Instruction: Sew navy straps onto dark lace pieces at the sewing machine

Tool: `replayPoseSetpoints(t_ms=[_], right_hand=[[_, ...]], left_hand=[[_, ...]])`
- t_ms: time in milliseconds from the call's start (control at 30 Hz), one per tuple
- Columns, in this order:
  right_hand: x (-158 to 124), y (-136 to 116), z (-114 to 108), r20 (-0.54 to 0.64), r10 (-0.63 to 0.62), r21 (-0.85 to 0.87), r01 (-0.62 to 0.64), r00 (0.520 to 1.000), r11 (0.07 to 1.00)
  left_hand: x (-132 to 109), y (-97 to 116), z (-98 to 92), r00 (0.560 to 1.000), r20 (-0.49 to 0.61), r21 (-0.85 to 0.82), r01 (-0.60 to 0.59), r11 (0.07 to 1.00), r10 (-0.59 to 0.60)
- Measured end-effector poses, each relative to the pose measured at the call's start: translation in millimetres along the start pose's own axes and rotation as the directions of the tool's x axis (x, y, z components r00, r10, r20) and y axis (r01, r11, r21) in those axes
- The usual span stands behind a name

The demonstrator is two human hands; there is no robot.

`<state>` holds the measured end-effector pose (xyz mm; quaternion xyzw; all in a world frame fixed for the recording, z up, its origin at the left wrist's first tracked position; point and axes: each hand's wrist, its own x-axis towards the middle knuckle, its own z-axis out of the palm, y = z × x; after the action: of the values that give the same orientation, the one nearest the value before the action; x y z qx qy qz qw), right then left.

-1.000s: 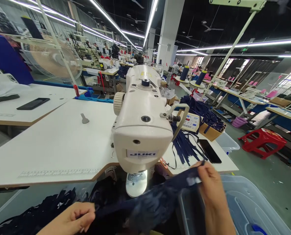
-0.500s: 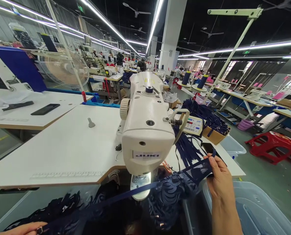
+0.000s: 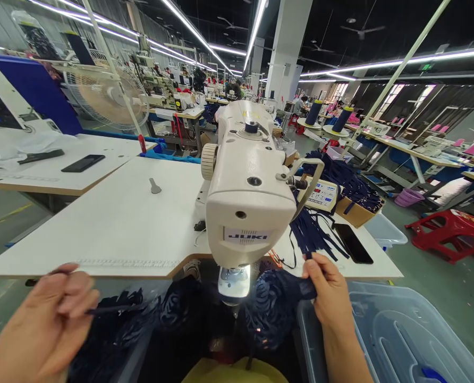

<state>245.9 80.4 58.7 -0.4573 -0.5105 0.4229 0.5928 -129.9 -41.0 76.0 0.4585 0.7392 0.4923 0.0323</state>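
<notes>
A navy bra (image 3: 269, 306) with a leaf-like pattern hangs below the front of the sewing machine (image 3: 248, 207). One patterned cup is under the needle area's right side, and a second shows darker to the left. My right hand (image 3: 329, 290) pinches the bra's right end between thumb and fingers. At lower left, my left hand (image 3: 48, 324) is closed and slightly blurred, with a thin dark strap running from its fingers toward the left cup. The machine's lit presser area (image 3: 234, 283) sits between both hands.
Navy straps (image 3: 314, 231) lie on the table (image 3: 117, 223) beside a phone (image 3: 353, 243) and a control panel (image 3: 320, 194). A cardboard box (image 3: 354, 211) holds more. Clear plastic bins (image 3: 416, 324) stand below, and a red stool (image 3: 450, 234) is at right.
My left hand has risen into view from the lower left corner. My right hand has moved left and slightly down, and the bra no longer stretches taut across the machine's front.
</notes>
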Motion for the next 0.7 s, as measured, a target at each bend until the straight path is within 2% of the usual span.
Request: replayPoseSetpoints(t_ms=[67, 133, 233, 300, 367, 433, 467, 500, 533, 600, 667, 700], right_hand=[[-15, -5, 15, 0.194, -0.068, -0.131, 0.095, 0.979, 0.987], [-29, -11, 30, 0.401, -0.151, -0.208, 0.25, 0.904, 0.945], [-45, -17, 49, 0.586, -0.325, -0.265, 0.554, 0.742, 0.789], [-51, -18, 57, 0.62, -0.411, -0.32, 0.694, 0.668, 0.646], [-54, -17, 61, 0.614, -0.466, -0.385, 0.757, 0.637, 0.527], [-56, -14, 65, 0.599, -0.497, -0.443, 0.776, 0.628, 0.448], [-57, -12, 66, 0.593, -0.501, -0.467, 0.776, 0.631, 0.424], [-58, -10, 67, 0.59, -0.497, -0.487, 0.772, 0.636, 0.409], [-59, -9, 69, 0.589, -0.488, -0.503, 0.765, 0.644, 0.402], [-61, -5, 71, 0.577, -0.472, -0.523, 0.745, 0.667, 0.413], [-62, -3, 72, 0.561, -0.447, -0.519, 0.717, 0.697, 0.466], [-62, -2, 72, 0.56, -0.428, -0.504, 0.702, 0.71, 0.503]], left_hand=[[-19, 21, 24.8, 0.983, 0.169, -0.127, 0.095, 0.987, -0.073], [-42, 43, 51.4, 0.875, 0.471, -0.212, 0.24, 0.948, -0.116], [-69, 70, 82.6, 0.735, 0.673, -0.218, 0.303, 0.928, -0.082], [-78, 81, 92.9, 0.723, 0.689, -0.193, 0.246, 0.95, -0.047], [-81, 85, 96.1, 0.771, 0.636, -0.164, 0.122, 0.979, 0.01], [-81, 83, 95.7, 0.821, 0.552, -0.125, -0.088, 0.988, 0.143], [-81, 81, 95.2, 0.831, 0.497, -0.091, -0.236, 0.968, 0.249], [-81, 79, 94.7, 0.818, 0.436, -0.044, -0.398, 0.916, 0.376], [-81, 76, 94.4, 0.776, 0.38, 0.018, -0.551, 0.835, 0.504], [-81, 72, 94.5, 0.642, 0.317, 0.154, -0.761, 0.63, 0.698], [-82, 70, 95.2, 0.543, 0.31, 0.239, -0.839, 0.489, 0.78], [-83, 70, 95.7, 0.521, 0.318, 0.258, -0.851, 0.457, 0.792]])
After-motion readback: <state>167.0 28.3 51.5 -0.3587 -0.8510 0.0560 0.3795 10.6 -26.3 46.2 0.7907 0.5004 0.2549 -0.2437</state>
